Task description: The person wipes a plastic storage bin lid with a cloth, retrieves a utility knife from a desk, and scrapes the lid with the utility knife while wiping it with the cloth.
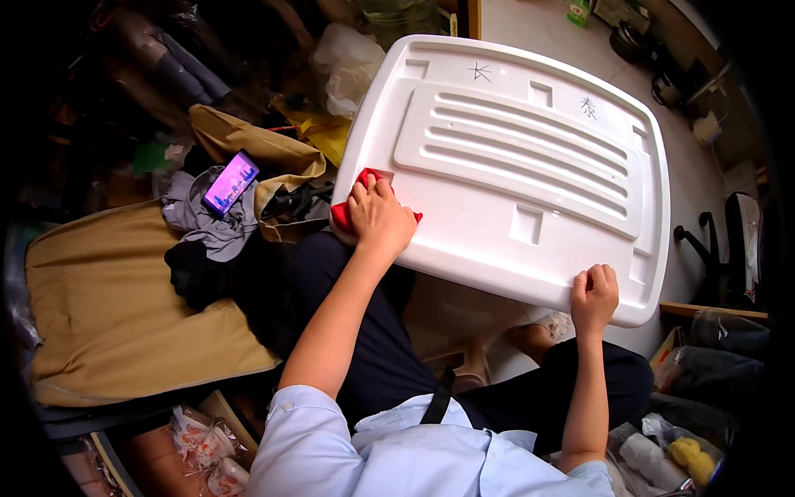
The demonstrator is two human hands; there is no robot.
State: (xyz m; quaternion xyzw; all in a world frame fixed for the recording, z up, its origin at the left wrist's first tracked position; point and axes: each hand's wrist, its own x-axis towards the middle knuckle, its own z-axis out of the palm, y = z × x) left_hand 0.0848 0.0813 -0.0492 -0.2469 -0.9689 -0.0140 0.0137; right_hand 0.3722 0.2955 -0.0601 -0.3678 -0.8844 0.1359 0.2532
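A large white plastic lid (464, 195) with raised ridges, square recesses and two handwritten characters rests tilted in front of me, above my knees. My left hand (381, 217) presses a red cloth (342, 217) onto the lid's near left corner, its fingers bent over the fabric. The cloth is bunched and partly hidden under the palm. At the near right edge, my right hand (595, 294) has its fingers curled around the lid's rim.
To the left lies a tan cushion (124, 298) with a lit phone (230, 184) on grey fabric beside it. A clear plastic bag (348, 70) sits behind the lid. Bagged items (662, 455) are at lower right, with open drawers (157, 447) at lower left.
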